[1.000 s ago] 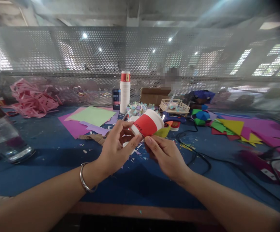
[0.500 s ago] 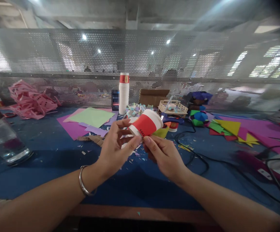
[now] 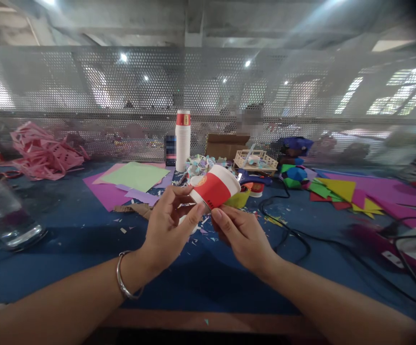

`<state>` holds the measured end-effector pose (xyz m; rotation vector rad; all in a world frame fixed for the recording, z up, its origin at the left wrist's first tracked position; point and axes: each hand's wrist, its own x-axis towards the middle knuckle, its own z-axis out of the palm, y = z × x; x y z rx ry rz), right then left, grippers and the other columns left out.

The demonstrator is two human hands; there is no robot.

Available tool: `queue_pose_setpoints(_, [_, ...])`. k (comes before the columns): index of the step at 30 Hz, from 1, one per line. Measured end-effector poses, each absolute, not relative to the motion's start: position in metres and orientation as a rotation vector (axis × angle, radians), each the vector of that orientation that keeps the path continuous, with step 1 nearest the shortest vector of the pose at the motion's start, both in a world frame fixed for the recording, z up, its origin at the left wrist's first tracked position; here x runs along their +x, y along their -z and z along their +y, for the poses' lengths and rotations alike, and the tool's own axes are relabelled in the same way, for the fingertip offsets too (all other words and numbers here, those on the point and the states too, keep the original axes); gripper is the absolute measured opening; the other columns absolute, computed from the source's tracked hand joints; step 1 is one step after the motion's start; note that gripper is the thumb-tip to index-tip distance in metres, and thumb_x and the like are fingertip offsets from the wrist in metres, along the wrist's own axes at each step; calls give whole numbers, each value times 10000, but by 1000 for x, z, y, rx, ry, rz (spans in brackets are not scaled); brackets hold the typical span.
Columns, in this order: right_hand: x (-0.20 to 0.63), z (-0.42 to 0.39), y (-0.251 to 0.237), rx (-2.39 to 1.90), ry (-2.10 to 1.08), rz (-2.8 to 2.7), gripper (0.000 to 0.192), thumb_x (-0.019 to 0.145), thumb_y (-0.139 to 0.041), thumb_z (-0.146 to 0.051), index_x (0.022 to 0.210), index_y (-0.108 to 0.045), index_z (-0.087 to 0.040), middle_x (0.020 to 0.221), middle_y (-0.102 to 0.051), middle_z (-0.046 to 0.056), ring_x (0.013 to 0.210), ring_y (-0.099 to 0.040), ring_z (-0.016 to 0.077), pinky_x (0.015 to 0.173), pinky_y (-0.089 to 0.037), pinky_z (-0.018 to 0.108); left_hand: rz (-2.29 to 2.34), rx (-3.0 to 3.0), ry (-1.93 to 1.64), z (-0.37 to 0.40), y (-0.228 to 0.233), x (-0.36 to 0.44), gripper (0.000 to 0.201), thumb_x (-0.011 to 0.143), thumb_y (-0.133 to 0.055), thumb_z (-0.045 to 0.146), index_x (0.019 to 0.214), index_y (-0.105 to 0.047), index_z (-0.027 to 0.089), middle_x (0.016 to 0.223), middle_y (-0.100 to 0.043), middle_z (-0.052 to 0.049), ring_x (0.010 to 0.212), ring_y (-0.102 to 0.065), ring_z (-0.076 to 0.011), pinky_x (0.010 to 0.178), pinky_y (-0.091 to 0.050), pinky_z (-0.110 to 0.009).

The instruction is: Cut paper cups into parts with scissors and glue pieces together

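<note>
A red and white paper cup (image 3: 217, 188) is held tilted above the table, its wide end toward the upper right. My left hand (image 3: 170, 223) grips its narrow end between thumb and fingers. With thumb and fingers pinched together, my right hand (image 3: 242, 235) touches the cup's lower side; whether something small is between those fingertips is hidden. Behind the cup lie a blue-handled tool (image 3: 254, 179), probably a glue gun, and a yellow piece (image 3: 239, 199). A tall stack of paper cups (image 3: 183, 143) stands farther back, beside a phone (image 3: 170, 151).
Coloured paper sheets (image 3: 136, 175) lie at left, near crumpled pink paper (image 3: 46, 153) and a glass jar (image 3: 10, 215). Black cable (image 3: 323, 235) crosses the right side. A small wooden model (image 3: 256, 160), a cardboard box (image 3: 225, 145) and more coloured paper (image 3: 391, 189) are behind; paper scraps litter the middle.
The cup has turned slightly in my hands, so a round yellowish mark now shows near its narrow end. Both hands stay almost in place, and the view has shifted a little.
</note>
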<state>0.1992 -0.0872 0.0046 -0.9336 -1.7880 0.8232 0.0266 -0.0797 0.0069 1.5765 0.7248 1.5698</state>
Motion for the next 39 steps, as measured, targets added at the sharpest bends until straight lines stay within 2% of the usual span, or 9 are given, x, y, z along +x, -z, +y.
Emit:
queue_pose_setpoints(11, [200, -89, -8, -978, -797, -1813, 486, 1031, -428, -540, 680, -467, -206, 587, -419, -34, 496, -360, 95, 461, -273, 246, 762, 1712, -1652, -78, -4, 26, 270, 891, -708, 285, 1124, -601, 197, 1022, -623, -75, 896, -660, -177, 822, -630, -348])
queue_pose_setpoints(16, [199, -88, -6, -974, -802, -1805, 491, 1026, -442, -540, 667, -465, -206, 591, -420, -32, 507, -367, 98, 468, -282, 249, 738, 1873, -1733, -74, -3, 22, 321, 885, -707, 226, 1188, -603, 213, 1119, -568, -81, 1025, -629, -203, 927, -606, -390])
queue_pose_setpoints(19, [199, -89, -5, -977, -833, -1794, 489, 1022, -447, -549, 672, -463, -207, 597, -415, -35, 506, -362, 96, 462, -281, 248, 768, 1942, -1753, -73, -2, 20, 343, 876, -715, 215, 1200, -602, 221, 1134, -558, -81, 1059, -610, -216, 915, -607, -394])
queue_pose_setpoints(28, [199, -86, 0, -969, -936, -1736, 493, 1004, -452, -597, 693, -450, -214, 588, -373, -47, 481, -314, 91, 427, -245, 241, 795, 1848, -1656, -75, 3, 25, 262, 892, -703, 254, 1132, -605, 214, 1060, -578, -66, 952, -631, -183, 870, -612, -365])
queue_pose_setpoints(39, [197, -87, -1, -999, -917, -1725, 503, 997, -455, -607, 685, -452, -211, 596, -386, -40, 486, -332, 93, 422, -250, 237, 819, 1801, -1643, -74, 7, 26, 282, 887, -717, 287, 1134, -594, 226, 1081, -599, -69, 971, -646, -190, 873, -616, -366])
